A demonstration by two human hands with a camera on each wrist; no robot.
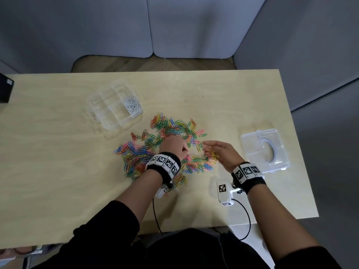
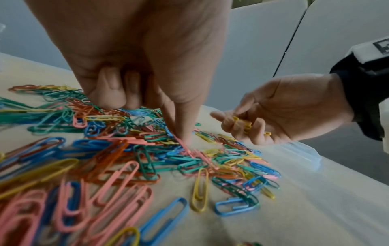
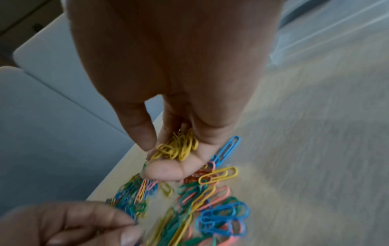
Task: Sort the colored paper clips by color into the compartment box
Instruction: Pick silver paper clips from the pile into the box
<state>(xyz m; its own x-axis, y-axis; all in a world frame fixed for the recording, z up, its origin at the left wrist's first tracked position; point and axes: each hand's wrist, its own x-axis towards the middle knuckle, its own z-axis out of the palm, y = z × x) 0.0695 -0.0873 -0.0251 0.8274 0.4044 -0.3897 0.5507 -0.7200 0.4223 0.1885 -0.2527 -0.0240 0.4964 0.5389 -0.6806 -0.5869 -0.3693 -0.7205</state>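
Note:
A loose pile of coloured paper clips (image 1: 165, 140) lies in the middle of the table. My left hand (image 1: 184, 152) reaches down into it, with thumb and index finger (image 2: 185, 133) pinching a pink paper clip (image 2: 187, 148) at the pile's surface and the other fingers curled in. Just to the right, my right hand (image 1: 210, 150) is cupped palm-up over the pile, its fingers curled round a bunch of yellow paper clips (image 3: 181, 146). The clear compartment box (image 1: 101, 117) stands at the back left. One of its compartments holds white paper clips (image 1: 133, 106).
The box's clear lid (image 1: 265, 150) lies at the right, near the table's edge. A small group of yellow clips (image 1: 180, 181) sits by my left wrist. A black object (image 1: 5, 88) is at the far left edge. Grey partitions stand behind the table.

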